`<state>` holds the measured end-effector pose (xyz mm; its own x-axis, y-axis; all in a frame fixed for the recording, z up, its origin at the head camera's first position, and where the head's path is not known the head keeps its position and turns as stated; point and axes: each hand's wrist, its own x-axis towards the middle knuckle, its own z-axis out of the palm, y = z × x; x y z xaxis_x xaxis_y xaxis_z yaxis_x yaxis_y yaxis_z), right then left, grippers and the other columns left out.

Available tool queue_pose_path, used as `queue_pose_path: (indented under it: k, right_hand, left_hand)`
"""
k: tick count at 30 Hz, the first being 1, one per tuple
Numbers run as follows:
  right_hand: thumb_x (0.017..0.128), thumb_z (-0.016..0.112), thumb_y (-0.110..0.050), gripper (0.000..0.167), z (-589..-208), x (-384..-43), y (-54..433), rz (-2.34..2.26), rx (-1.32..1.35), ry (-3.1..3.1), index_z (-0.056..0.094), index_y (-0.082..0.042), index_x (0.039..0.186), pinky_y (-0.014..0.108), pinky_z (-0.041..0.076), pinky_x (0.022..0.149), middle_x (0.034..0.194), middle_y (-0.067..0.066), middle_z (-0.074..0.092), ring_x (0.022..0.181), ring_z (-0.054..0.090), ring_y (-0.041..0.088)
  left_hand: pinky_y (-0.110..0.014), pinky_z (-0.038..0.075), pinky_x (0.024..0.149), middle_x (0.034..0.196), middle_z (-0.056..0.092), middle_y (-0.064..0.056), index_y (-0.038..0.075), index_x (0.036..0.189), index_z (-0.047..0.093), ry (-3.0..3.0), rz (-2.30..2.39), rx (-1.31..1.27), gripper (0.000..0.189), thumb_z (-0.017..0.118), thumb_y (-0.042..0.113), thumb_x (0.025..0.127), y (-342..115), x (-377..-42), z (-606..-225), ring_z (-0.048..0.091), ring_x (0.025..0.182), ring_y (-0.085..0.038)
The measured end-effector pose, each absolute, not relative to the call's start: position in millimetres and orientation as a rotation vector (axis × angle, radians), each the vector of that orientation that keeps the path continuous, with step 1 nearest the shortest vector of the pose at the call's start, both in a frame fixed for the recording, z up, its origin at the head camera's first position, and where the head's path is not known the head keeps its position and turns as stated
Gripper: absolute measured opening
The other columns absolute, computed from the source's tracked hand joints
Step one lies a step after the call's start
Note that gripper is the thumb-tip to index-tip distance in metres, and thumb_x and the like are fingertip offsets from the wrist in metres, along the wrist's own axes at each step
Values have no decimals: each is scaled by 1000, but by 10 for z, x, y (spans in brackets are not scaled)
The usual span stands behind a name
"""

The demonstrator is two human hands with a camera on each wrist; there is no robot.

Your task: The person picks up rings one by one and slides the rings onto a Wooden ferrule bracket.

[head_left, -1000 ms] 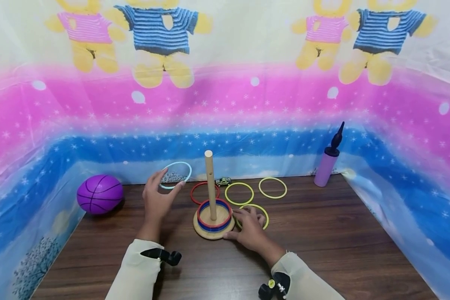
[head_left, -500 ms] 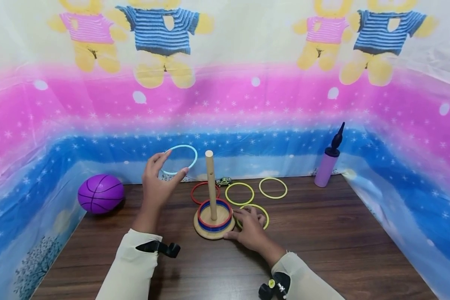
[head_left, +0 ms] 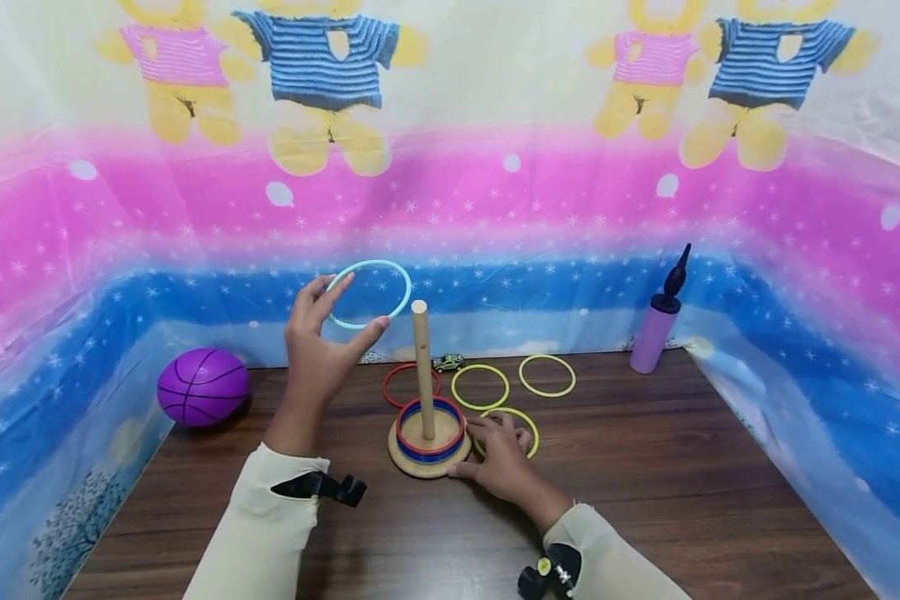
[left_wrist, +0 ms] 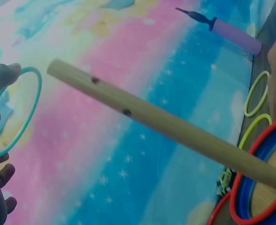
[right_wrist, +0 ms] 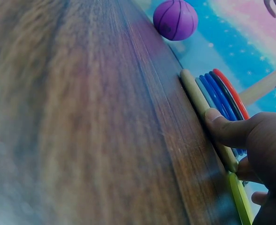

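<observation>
My left hand (head_left: 318, 358) holds a light-blue ring (head_left: 409, 293) between thumb and fingers, raised in the air just left of the post's top. The wooden post (head_left: 424, 367) rises upright from a round wooden base (head_left: 399, 461). Around its foot lie several stacked rings, a red ring (head_left: 431, 452) uppermost with blue ones beneath; the right wrist view shows the stack edge-on. My right hand (head_left: 504, 458) grips the base's right rim, its thumb (right_wrist: 222, 125) against the wood. Behind those fingers a yellow ring (head_left: 537, 437) is partly covered.
On the brown table (head_left: 645, 483) lie two more yellow rings, one yellow ring (head_left: 507, 387) beside the other, and a red ring (head_left: 384, 387) behind the post. A toy car (head_left: 448, 362) sits near the cloth backdrop. A purple ball (head_left: 202, 387) stands left, a purple hand pump (head_left: 654, 337) right.
My left hand has lifted the light-blue ring upward and slightly right, from near the table's back edge to about the height of the post's top. The right hand stays on the base.
</observation>
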<state>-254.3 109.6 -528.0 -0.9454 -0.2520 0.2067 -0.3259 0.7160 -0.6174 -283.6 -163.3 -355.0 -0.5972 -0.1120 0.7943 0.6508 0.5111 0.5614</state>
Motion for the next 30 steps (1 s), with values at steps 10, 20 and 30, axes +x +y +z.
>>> queue_pose_path:
  k: [10,20,30]
  right_hand:
    - [85,96,-39,76,-5299,-2545,1111,1047,478,-2809,69,-7,148,74,16,117,158,9,63,156,36,42]
    - [85,96,-40,77,-5295,-2566,1107,1025,482,-2814,69,-6,148,74,17,116,158,10,62,155,36,42]
    - [85,96,-42,77,-5289,-2571,1110,1014,473,-2815,69,-6,148,74,19,116,158,10,62,155,37,42]
  left_hand:
    - [-70,55,109,156,56,-25,14,149,70,-1941,-1193,-528,74,96,24,81,-1434,-2764,-3439,50,151,-42]
    - [-71,51,112,152,59,-28,11,147,71,-1981,-1174,-571,74,98,25,79,-1342,-2823,-3694,52,147,-46]
    - [-74,49,109,152,58,-31,11,145,73,-2028,-1139,-603,72,95,41,83,-1286,-2834,-4012,53,142,-52]
